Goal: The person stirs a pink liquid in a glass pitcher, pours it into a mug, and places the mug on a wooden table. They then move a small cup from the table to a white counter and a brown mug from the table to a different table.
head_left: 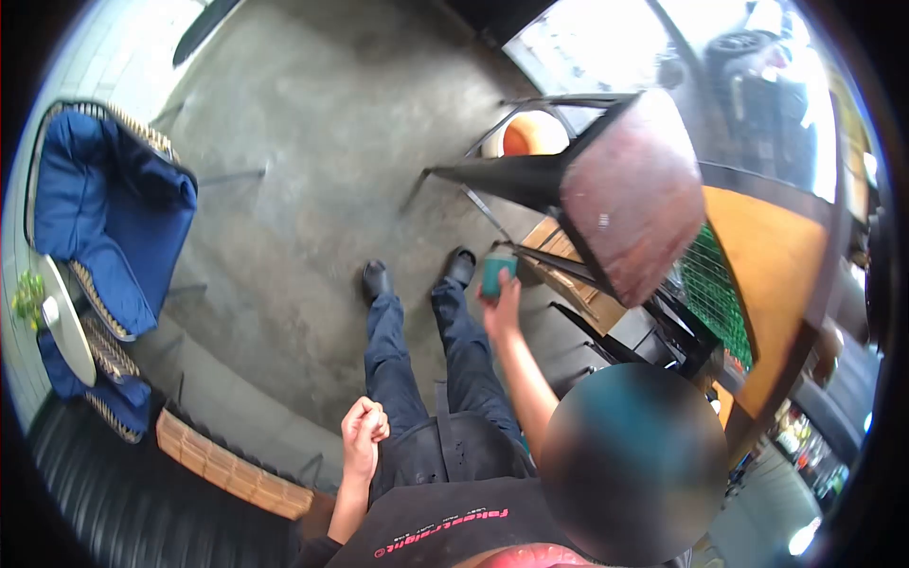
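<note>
Two hands are showing. The right hand (504,308) is reaching forward and grasping a teal object (496,273), whether cup or cloth I cannot tell, and is holding it just beside a lower bar of the tilted stool (634,199), which is leaning up and to the right of that hand. The left hand (365,428) is hanging clenched and holding nothing, well apart from the stool. Judging by this, the work is looking partway along: the object is meeting only one bar, with the other legs untouched.
</note>
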`<state>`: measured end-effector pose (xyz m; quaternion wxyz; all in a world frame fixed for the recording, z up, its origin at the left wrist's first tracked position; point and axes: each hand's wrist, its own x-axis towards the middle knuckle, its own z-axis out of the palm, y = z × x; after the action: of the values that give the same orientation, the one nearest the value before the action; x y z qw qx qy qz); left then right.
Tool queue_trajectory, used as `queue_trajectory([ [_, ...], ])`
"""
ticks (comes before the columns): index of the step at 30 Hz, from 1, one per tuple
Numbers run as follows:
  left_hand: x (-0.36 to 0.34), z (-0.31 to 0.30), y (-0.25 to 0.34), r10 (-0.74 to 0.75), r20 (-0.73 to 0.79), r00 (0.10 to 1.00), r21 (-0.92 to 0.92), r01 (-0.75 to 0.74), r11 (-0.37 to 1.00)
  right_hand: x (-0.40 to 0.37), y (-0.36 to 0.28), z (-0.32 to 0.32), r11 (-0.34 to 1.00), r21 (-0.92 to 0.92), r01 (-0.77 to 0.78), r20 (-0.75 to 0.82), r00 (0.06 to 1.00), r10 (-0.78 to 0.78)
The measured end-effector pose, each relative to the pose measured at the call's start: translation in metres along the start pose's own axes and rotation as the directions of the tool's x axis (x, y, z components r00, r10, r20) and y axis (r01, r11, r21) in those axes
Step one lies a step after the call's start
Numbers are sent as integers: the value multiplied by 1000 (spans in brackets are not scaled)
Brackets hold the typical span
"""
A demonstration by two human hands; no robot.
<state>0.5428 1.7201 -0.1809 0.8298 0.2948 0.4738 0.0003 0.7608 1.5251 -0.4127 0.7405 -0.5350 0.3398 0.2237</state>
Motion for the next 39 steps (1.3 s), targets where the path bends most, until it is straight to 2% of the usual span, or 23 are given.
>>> queue_trajectory([
  [2,-5,9,24,51,47,998,40,-53,998,-59,-12,12,991,39,-128,39,991,127],
  [4,-6,13,42,94,140,986,79,-106,991,-108,-24,20,987,49,-150,139,980,142],
  [6,-8,27,63,65,201,977,163,-98,982,-162,-54,37,995,7,-103,260,961,98],
  [7,-8,37,72,86,266,960,223,-148,964,-185,-70,47,997,65,-52,256,966,34],
  [9,-11,55,89,69,383,921,337,-209,918,-231,-97,53,998,66,-21,339,941,-2],
  [10,-12,64,95,60,431,900,392,-247,886,-250,-105,54,992,126,26,316,946,-65],
  [12,-12,80,104,7,541,841,471,-310,826,-278,-121,51,979,197,58,378,916,-130],
  [14,-13,101,106,-40,635,771,520,-389,760,-304,-133,42,953,263,151,318,919,-234],
  [16,-21,119,101,-84,667,740,511,-373,775,-337,-144,28,925,339,172,288,917,-276],
  [18,-33,138,96,-121,701,702,545,-420,726,-356,-145,5,897,367,248,226,911,-344],
  [21,-60,170,77,-209,781,588,546,-482,685,-395,-147,-37,824,443,353,107,892,-439],
  [26,-108,199,4,-365,820,441,570,-575,588,-463,-130,-126,706,527,473,-8,834,-552],
  [29,-154,209,-63,-470,811,347,577,-607,547,-507,-101,-187,599,541,591,-143,766,-627],
  [32,-206,210,-143,-587,769,253,594,-621,511,-565,-75,-248,535,554,637,-257,743,-618],
  [34,-250,207,-200,-654,747,120,559,-647,519,-599,-50,-293,501,542,674,-332,720,-609],
  [37,-312,201,-281,-771,636,-21,573,-655,491,-642,-15,-351,472,319,822,-504,569,-650],
  [39,-345,200,-316,-822,560,-102,563,-681,469,-670,-2,-378,452,275,848,-586,521,-621],
])
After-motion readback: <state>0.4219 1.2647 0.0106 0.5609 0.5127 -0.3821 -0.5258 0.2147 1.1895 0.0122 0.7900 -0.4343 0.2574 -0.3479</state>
